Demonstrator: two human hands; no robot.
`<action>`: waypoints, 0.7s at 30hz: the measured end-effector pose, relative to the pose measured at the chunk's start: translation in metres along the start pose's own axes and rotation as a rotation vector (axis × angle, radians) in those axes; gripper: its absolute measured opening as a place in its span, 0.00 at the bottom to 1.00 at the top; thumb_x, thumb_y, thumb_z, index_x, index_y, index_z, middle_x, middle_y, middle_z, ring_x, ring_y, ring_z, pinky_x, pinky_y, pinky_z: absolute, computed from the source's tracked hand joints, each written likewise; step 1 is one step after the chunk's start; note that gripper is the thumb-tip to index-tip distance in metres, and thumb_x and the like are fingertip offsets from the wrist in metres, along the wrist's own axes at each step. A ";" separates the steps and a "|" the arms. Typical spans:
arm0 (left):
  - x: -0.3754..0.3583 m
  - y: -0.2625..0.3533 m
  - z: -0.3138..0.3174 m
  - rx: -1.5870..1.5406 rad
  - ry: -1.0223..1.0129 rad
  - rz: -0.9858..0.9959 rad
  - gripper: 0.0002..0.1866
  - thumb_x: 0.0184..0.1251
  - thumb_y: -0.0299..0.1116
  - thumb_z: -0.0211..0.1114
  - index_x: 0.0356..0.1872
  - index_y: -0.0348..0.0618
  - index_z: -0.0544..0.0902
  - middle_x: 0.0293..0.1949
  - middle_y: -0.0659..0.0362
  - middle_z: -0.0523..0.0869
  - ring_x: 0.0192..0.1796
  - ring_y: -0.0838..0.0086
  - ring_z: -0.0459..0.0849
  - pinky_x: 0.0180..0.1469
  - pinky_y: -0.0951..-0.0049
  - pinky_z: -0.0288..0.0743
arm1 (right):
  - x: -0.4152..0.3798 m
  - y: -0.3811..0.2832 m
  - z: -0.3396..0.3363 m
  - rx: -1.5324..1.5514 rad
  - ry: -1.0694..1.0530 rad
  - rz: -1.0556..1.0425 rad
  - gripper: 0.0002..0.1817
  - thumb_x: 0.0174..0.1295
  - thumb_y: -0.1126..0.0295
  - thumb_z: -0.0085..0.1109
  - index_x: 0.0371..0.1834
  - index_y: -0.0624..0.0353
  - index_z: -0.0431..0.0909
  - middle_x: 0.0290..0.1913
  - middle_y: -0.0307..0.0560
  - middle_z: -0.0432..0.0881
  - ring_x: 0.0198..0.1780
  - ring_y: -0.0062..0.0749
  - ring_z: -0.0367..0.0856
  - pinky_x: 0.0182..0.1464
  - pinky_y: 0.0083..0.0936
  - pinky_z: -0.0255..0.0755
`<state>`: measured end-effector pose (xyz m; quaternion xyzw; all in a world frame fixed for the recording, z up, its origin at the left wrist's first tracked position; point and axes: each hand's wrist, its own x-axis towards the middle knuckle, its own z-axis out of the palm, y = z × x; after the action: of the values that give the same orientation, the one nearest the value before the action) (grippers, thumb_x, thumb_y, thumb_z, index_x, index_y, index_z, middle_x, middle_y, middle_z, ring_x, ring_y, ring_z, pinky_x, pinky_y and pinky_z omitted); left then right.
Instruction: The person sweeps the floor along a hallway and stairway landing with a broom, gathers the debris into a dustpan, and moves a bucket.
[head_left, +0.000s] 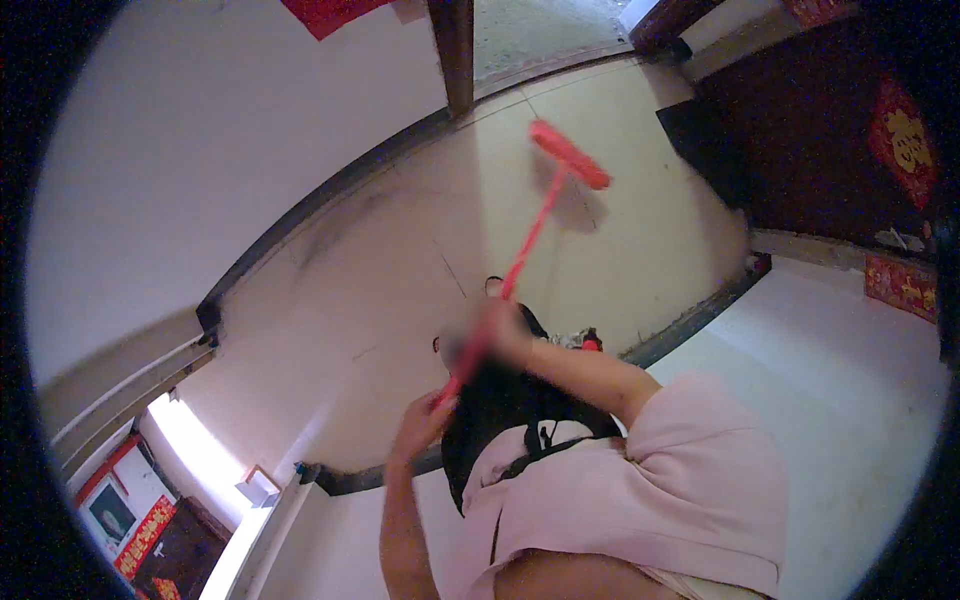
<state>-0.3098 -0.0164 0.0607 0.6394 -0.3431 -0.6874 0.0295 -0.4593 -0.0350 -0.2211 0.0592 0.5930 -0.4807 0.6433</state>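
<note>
A red mop [532, 235] with a long handle and a bar-shaped head [570, 155] slants away from my body. Its head casts a shadow on the pale floor slightly below it. My left hand [425, 428] is wrapped around the near end of the handle. Farther up the shaft, my right hand [508, 335] is closed on it too, though that area is blurred. Beneath the handle are my dark trousers and the tips of my feet.
A doorway [550, 45] opens beyond the mop head. White walls with dark baseboards flank the tiled floor [400, 270]. At right stands a dark door [820, 110] with red paper decorations and a black mat [700, 145] in front. A small red and white item [590, 342] lies beside my leg.
</note>
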 end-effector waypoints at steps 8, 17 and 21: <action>0.171 0.122 0.154 0.323 -0.186 0.628 0.22 0.55 0.35 0.53 0.52 0.42 0.64 0.39 0.48 0.76 0.41 0.65 0.76 0.39 0.70 0.70 | 0.096 -0.304 -0.148 -0.124 0.485 -0.111 0.03 0.50 0.75 0.34 0.28 0.59 0.57 0.17 0.45 0.64 0.14 0.31 0.64 0.14 0.28 0.63; 0.194 0.064 0.116 -0.322 0.124 0.577 0.31 0.49 0.29 0.60 0.56 0.40 0.59 0.50 0.59 0.69 0.48 0.73 0.69 0.53 0.75 0.61 | 0.101 -0.193 -0.048 -0.083 0.376 0.040 0.14 0.53 0.65 0.32 0.30 0.65 0.65 0.23 0.56 0.71 0.20 0.45 0.69 0.23 0.38 0.68; 0.122 0.037 0.014 -0.422 0.380 0.486 0.16 0.59 0.37 0.50 0.43 0.35 0.71 0.43 0.58 0.73 0.47 0.71 0.70 0.52 0.73 0.61 | -0.003 -0.137 0.109 -0.033 0.232 0.415 0.08 0.54 0.68 0.33 0.29 0.60 0.61 0.21 0.49 0.66 0.23 0.37 0.68 0.25 0.33 0.66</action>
<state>-0.3593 -0.0968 -0.0259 0.6353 -0.3239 -0.5852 0.3860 -0.4762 -0.1763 -0.1195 0.2244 0.6456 -0.3184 0.6569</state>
